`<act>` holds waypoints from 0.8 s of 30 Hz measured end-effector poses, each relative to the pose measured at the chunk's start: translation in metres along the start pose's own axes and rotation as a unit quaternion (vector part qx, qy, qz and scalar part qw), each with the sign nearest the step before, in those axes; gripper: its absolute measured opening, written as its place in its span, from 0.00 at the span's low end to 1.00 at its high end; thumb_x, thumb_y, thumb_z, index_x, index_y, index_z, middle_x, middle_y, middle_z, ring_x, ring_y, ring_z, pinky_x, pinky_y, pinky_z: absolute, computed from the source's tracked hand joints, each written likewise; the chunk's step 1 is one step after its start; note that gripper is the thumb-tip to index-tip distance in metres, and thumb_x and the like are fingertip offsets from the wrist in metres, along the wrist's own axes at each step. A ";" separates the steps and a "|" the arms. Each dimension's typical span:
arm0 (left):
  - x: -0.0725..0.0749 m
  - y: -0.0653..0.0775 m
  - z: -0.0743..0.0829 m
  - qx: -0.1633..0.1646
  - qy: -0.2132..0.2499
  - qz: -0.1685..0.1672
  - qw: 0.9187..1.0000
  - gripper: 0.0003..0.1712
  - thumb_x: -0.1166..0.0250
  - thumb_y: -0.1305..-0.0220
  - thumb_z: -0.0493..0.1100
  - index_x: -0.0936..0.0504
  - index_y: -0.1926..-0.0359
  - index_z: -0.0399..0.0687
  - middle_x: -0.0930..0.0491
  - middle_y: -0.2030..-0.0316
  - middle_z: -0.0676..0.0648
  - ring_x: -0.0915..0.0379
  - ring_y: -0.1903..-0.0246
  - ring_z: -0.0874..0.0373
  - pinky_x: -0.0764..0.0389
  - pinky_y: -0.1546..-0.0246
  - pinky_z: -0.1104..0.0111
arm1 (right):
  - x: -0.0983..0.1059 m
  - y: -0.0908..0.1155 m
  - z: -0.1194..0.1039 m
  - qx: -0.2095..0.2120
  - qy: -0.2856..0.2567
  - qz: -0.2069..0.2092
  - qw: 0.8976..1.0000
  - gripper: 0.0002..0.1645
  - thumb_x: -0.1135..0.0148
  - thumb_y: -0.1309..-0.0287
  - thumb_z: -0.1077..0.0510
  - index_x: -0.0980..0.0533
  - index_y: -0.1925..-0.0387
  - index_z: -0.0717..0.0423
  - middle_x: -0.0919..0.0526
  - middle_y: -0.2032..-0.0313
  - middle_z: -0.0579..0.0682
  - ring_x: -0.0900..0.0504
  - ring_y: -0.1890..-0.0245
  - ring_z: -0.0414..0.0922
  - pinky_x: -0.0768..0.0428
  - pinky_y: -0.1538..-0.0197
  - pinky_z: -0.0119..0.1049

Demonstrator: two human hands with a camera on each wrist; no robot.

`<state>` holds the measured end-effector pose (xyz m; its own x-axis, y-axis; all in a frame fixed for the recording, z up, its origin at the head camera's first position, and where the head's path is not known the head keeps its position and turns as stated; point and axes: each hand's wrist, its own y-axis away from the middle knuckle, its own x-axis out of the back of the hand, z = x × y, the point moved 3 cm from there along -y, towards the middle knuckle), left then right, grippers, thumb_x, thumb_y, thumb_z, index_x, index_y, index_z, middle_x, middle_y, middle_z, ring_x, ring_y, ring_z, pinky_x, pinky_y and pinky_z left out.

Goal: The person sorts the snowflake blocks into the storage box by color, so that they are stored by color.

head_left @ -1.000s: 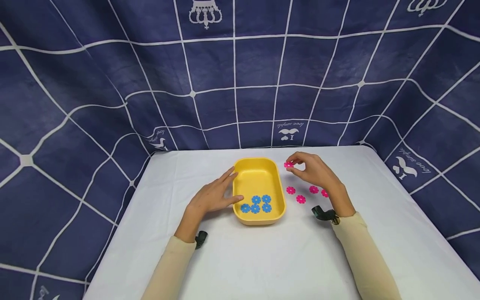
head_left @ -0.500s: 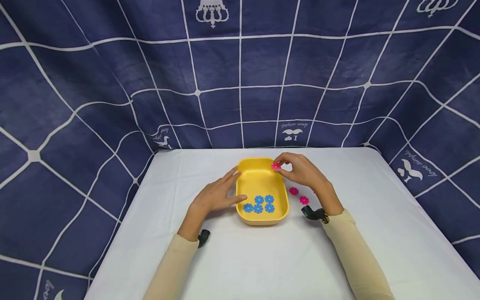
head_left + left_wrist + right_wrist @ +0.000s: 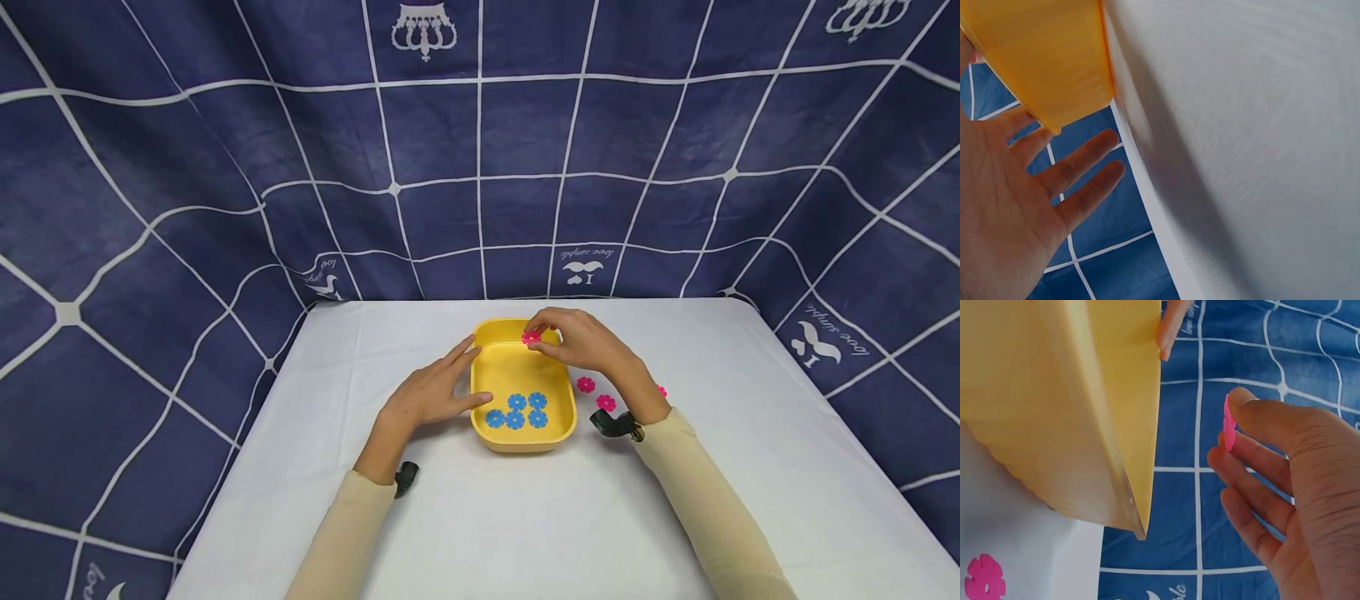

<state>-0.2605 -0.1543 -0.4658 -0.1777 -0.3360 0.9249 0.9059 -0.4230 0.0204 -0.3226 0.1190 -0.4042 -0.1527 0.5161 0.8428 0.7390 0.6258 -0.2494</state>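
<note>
A yellow tray lies on the white table, with several blue flower-shaped discs grouped at its near end. My right hand pinches a pink flower-shaped disc between thumb and fingers over the tray's far right part. In the right wrist view that pink disc is edge-on, apart from the tray wall. At the tray's left side, my left hand has its fingers extended along the rim and its thumb over the edge. The left wrist view has fingers touching the tray.
Loose pink flower discs lie on the white tabletop right of the tray, one partly hidden by the right forearm. A dark blue curtain with white lines stands behind the table and along both sides.
My right hand has moved left with the pink disc, from beside the tray to over its far end. The left hand stays at the tray's left rim.
</note>
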 end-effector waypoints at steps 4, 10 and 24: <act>0.000 0.000 0.000 0.002 0.000 0.000 1.000 0.55 0.40 0.30 0.77 0.45 0.13 0.61 0.59 0.13 0.60 0.35 0.22 0.47 0.23 0.31 0.43 | -0.003 -0.006 -0.004 0.012 0.014 -0.018 1.000 0.18 0.21 0.37 0.55 0.14 0.47 0.51 0.10 0.53 0.48 0.12 0.50 0.52 0.11 0.45 0.50; 0.000 0.000 0.000 0.003 -0.003 -0.002 1.000 0.55 0.42 0.31 0.79 0.45 0.13 0.61 0.60 0.13 0.62 0.35 0.22 0.47 0.23 0.31 0.43 | -0.009 -0.013 -0.006 0.023 0.014 -0.048 0.998 0.18 0.22 0.36 0.55 0.14 0.46 0.52 0.10 0.54 0.47 0.11 0.50 0.56 0.12 0.43 0.52; 0.000 0.002 -0.002 -0.003 -0.009 0.000 1.000 0.57 0.46 0.32 0.83 0.45 0.13 0.62 0.60 0.13 0.62 0.34 0.23 0.48 0.21 0.33 0.44 | -0.039 -0.041 -0.006 0.073 0.054 -0.091 0.992 0.14 0.24 0.33 0.54 0.14 0.48 0.49 0.10 0.51 0.45 0.11 0.48 0.52 0.13 0.40 0.47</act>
<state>-0.2598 -0.1565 -0.4661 -0.1711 -0.3204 0.9317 0.9038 -0.4276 0.0189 -0.3430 0.0697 -0.4244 -0.1979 0.3255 0.9246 0.6014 0.7852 -0.1477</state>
